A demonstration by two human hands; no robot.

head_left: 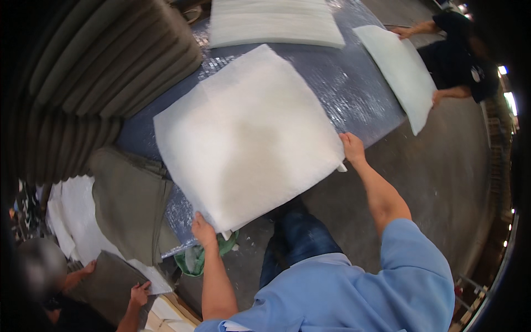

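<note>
A large square white foam-like cushion pad lies tilted on a table covered with shiny bubble wrap. My left hand grips the pad's near left corner at the table edge. My right hand grips its near right corner. Both forearms reach up from the lower edge, out of light blue sleeves.
Stacked olive-green cushions fill the far left. A stack of white pads lies at the back. A person in black holds another white pad at right. Another person's hands hold an olive cover at lower left. Green cloth hangs below the table.
</note>
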